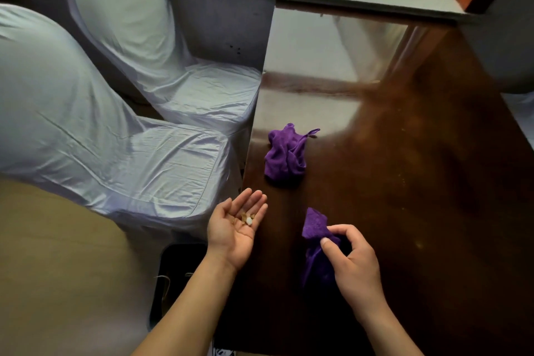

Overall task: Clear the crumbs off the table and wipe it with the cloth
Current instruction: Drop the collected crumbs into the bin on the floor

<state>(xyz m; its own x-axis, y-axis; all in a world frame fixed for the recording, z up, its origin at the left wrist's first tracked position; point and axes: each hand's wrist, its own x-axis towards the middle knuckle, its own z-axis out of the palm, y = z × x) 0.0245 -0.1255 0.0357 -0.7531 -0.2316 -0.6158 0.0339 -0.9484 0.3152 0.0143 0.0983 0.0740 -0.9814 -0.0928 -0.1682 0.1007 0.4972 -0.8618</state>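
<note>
Left hand (235,228) palm-up (cupping crumbs (246,218)) — right hand (351,261) pinching cloth (316,243)

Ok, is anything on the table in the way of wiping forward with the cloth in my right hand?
Yes. A second purple cloth lies crumpled on the table, ahead of the cloth the right hand grips, toward the left edge. It would need moving before wiping there.
</note>
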